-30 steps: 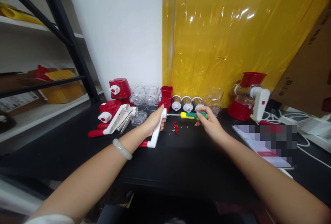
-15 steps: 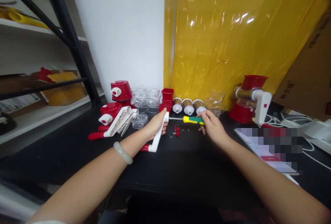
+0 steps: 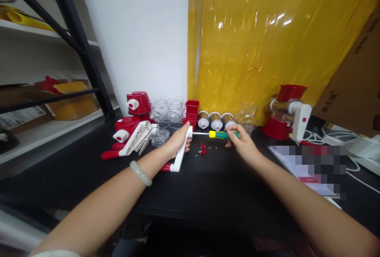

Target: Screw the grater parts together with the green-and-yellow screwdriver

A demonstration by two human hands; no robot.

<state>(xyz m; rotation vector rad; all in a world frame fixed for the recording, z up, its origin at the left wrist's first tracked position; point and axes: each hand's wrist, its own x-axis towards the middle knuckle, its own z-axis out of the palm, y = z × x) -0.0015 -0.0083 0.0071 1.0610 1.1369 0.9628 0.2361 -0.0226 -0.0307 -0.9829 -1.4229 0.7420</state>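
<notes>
My left hand [image 3: 177,143] is closed round a white crank handle [image 3: 181,155] with a red grip at its low end, held above the black table [image 3: 208,185]. My right hand [image 3: 242,144] grips a green and yellow screwdriver [image 3: 221,134], whose metal shaft points left into the upper end of the crank. Below the shaft lie a small red part [image 3: 203,148] and several tiny screws on the table.
At the back stand red grater bodies [image 3: 137,103], clear cups [image 3: 166,111], stacked red cups [image 3: 191,110], three metal drums [image 3: 215,120], and an assembled grater [image 3: 289,112] at the right. More white cranks [image 3: 137,138] lie left. Papers and cables sit at the right; a shelf rack stands left.
The screwdriver and both hands have stayed at the crank's upper end; my right hand has shifted slightly on the handle. The view has moved a little.
</notes>
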